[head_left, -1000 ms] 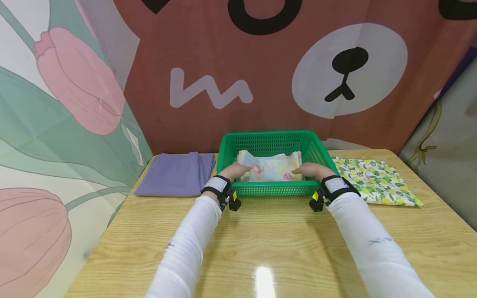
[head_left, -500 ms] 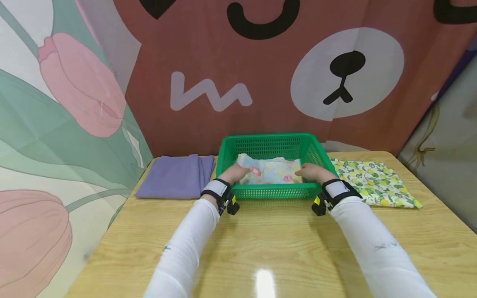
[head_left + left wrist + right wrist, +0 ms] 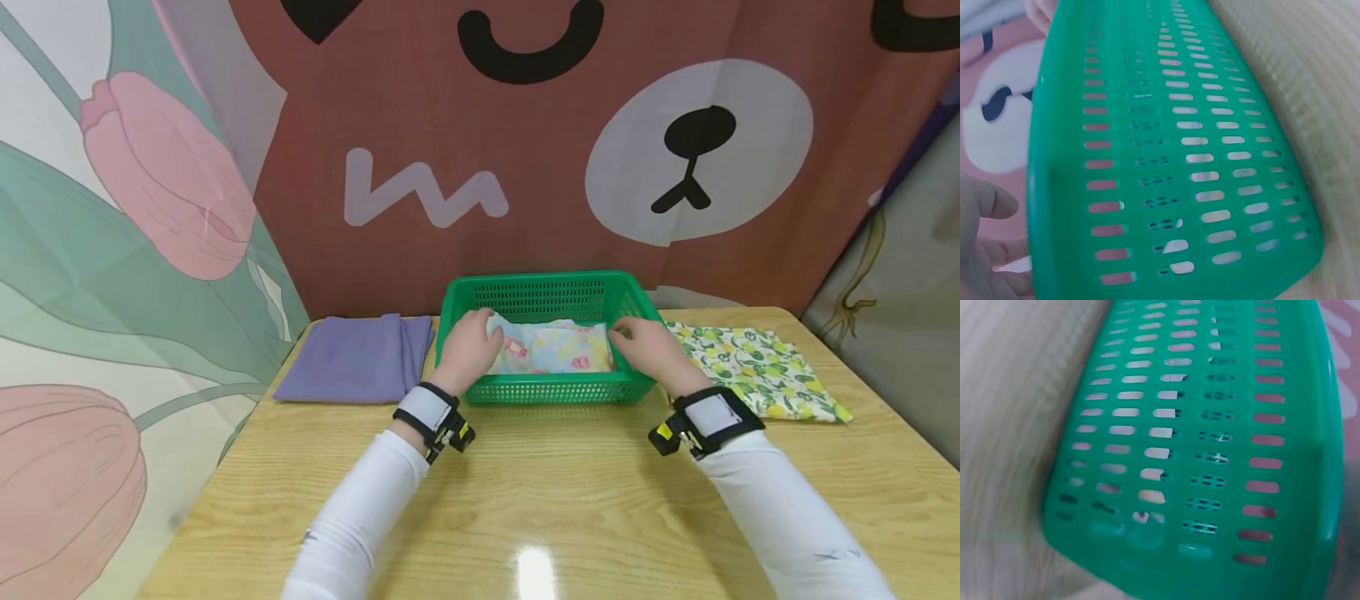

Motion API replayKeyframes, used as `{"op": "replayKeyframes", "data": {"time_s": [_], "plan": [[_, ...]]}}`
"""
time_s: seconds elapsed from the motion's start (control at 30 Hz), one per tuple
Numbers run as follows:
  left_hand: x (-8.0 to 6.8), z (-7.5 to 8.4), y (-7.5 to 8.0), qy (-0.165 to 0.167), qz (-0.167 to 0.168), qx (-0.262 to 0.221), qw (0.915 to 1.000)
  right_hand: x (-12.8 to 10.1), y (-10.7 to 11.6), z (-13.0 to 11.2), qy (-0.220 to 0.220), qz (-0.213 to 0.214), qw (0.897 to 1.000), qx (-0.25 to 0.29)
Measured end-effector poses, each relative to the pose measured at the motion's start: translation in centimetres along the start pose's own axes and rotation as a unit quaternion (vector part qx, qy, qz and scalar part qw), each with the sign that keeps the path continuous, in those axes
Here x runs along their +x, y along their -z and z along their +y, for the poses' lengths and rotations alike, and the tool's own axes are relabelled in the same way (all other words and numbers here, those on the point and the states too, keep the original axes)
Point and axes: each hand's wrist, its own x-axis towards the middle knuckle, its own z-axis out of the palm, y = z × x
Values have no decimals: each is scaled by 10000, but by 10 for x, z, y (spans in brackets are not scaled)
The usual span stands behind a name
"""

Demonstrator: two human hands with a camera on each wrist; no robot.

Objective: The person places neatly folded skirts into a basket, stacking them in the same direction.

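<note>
just below the middle of the head view, a folded flowered cloth (image 3: 553, 348) is seen lying inside a green basket (image 3: 551, 388) on a wooden table (image 3: 525, 492). the left hand (image 3: 467, 350) is laid over the cloth's left edge with fingers loosely bent, and the right hand (image 3: 647, 347) is set at its right edge; whether the cloth is pinched or only touched cannot be told. in the left wrist view the basket's slotted wall (image 3: 1172, 162) fills the frame, with relaxed fingertips (image 3: 988, 201) at the lower left; the right wrist view is filled by the same wall (image 3: 1204, 437), with no fingers shown. a purple cloth (image 3: 356, 357) is laid to the left of the basket and a lemon-print cloth (image 3: 750, 367) to the right. it is judged that the fold could be loosened if one edge were dragged, and the light basket could be slid if its rim were caught by a wrist.
</note>
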Motion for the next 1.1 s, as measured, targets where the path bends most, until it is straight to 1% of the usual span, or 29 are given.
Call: {"op": "replayKeyframes", "data": {"time_s": [0.1, 0.17, 0.23, 0.37, 0.53, 0.63, 0.73, 0.83, 0.93, 1.0, 1.1], "plan": [[-15, 0, -1, -455, 306, 40, 9985, -18, -2, 3, 315, 601, 9976, -141], [-24, -2, -4, -617, 427, 2, 9972, -30, -5, 6, 475, 904, 9946, -206], [-32, -5, -7, -720, 504, -49, 9961, -40, -9, 9, 614, 1115, 9915, -280], [-45, -12, -11, -949, 603, 18, 9937, -53, -16, 12, 910, 1378, 9854, -406], [-57, -20, -13, -1463, 676, 331, 9864, -64, -21, 14, 1333, 1509, 9775, -633], [-66, -23, -12, -1722, 662, 373, 9821, -70, -23, 16, 1591, 1539, 9724, -734], [-75, -27, -11, -1829, 603, 326, 9807, -76, -25, 19, 1774, 1559, 9686, -781], [-85, -30, -10, -1832, 543, 320, 9811, -83, -28, 22, 1907, 1560, 9664, -729], [-94, -31, -8, -1789, 469, 350, 9821, -90, -31, 24, 2029, 1611, 9636, -664], [-100, -32, -5, -1750, 414, 275, 9833, -95, -32, 25, 2081, 1632, 9621, -668], [-109, -32, -2, -1664, 343, 226, 9852, -101, -33, 25, 2052, 1515, 9641, -741]]}}
